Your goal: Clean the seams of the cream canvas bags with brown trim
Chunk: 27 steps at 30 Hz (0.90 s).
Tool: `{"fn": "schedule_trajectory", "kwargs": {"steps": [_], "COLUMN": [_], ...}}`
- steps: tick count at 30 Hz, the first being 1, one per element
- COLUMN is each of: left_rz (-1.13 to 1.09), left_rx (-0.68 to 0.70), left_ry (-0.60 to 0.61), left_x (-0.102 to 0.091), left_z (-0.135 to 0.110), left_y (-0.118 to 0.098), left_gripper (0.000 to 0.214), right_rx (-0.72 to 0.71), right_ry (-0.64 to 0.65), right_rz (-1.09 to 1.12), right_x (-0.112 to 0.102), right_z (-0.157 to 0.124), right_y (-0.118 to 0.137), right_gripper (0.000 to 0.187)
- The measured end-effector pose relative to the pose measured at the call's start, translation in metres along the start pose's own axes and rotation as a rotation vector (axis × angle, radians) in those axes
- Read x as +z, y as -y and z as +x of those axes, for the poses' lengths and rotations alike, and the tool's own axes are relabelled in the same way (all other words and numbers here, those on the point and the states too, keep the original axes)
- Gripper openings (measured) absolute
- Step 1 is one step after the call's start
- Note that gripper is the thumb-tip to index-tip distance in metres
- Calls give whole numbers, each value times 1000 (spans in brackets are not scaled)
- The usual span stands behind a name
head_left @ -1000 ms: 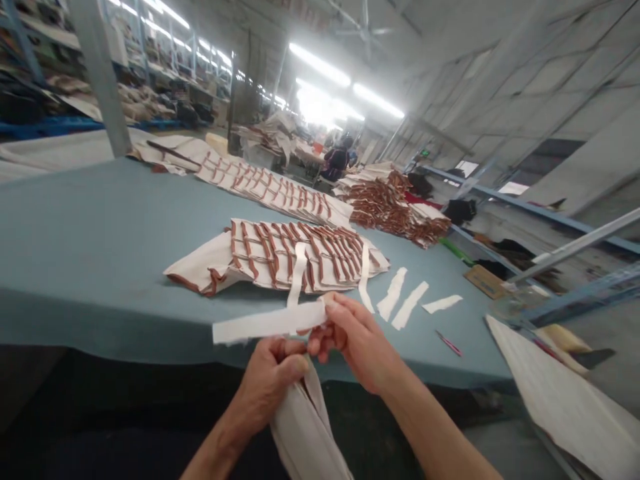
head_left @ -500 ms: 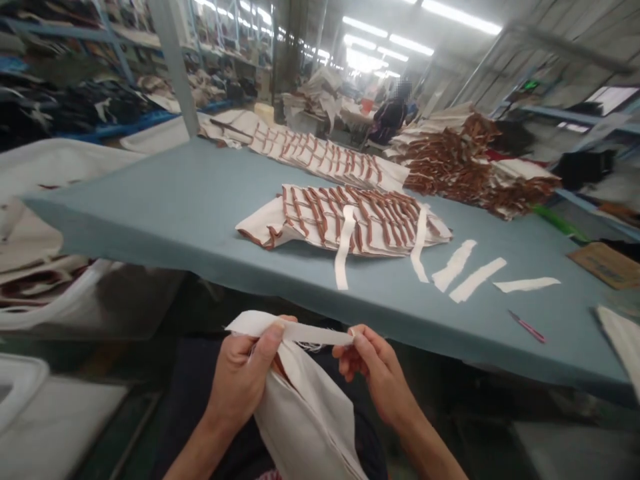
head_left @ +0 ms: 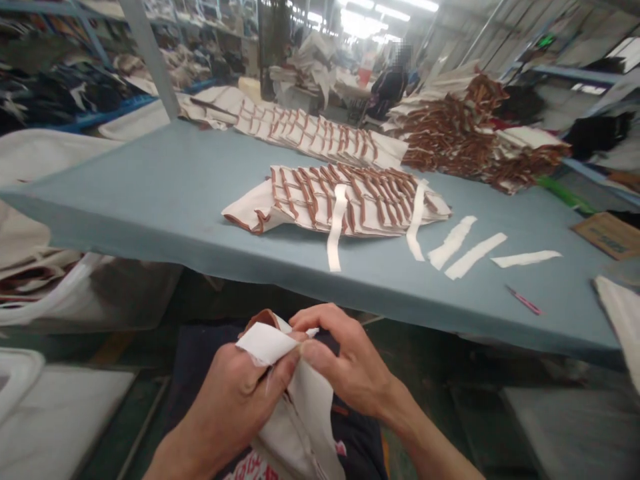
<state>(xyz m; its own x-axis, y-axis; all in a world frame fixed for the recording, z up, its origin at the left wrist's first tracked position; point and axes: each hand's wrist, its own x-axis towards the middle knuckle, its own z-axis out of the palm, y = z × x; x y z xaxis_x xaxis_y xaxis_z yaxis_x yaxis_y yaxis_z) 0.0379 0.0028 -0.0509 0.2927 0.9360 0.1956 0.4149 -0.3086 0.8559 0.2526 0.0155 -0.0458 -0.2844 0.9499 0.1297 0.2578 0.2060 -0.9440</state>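
Over my lap hangs a cream fabric piece (head_left: 305, 393) with a brown edge at its top. My left hand (head_left: 240, 390) is closed on its upper end, thumb on top. A white fabric strip (head_left: 267, 343) lies across that end, its loose part sticking out over my left fingers. My right hand (head_left: 345, 360) pinches at the strip and the cloth edge, thumb and forefinger close against my left thumb. The fingers hide most of the spot where strip and cloth meet.
On the blue-green table (head_left: 150, 200) lies a bundle of cream pieces with brown edges (head_left: 345, 200), two strips draped over it. Several white strips (head_left: 475, 255) and small pink-handled snips (head_left: 524, 300) lie to its right. Behind rises a tall fabric pile (head_left: 450, 127). A person (head_left: 390, 87) sits beyond.
The strip, stretched out between both hands before, is now gathered at the cloth's top. My right hand has moved left against my left hand. The camera view has tilted down slightly.
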Motion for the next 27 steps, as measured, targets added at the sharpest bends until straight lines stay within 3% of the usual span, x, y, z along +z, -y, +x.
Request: {"fn": "schedule_trajectory", "kwargs": {"steps": [4, 11, 13, 16, 19, 23, 27], "left_rz": [36, -14, -28, -110, -173, -130, -89], "left_rx": [-26, -130, -153, -291, -440, -521, -592], "left_ry": [4, 13, -21, -171, -334, -356, -283], "left_x": [2, 1, -2, -6, -4, 1, -8], "left_z": [-2, -8, -11, -19, -27, -43, -70], "left_y": [-2, -3, -3, 2, 14, 30, 34], "left_gripper": [34, 30, 31, 41, 61, 75, 83], "right_rx": [-13, 47, 67, 120, 208, 353, 427], "right_ry": [52, 115, 81, -116, -277, -172, -79], "right_rz": [100, 167, 281, 511, 596, 596, 546], "right_x": [20, 43, 45, 48, 58, 88, 108], "right_z": [18, 33, 37, 40, 33, 1, -23], "right_y": [20, 29, 29, 15, -12, -43, -53], "right_gripper": [12, 15, 18, 33, 49, 54, 44]}}
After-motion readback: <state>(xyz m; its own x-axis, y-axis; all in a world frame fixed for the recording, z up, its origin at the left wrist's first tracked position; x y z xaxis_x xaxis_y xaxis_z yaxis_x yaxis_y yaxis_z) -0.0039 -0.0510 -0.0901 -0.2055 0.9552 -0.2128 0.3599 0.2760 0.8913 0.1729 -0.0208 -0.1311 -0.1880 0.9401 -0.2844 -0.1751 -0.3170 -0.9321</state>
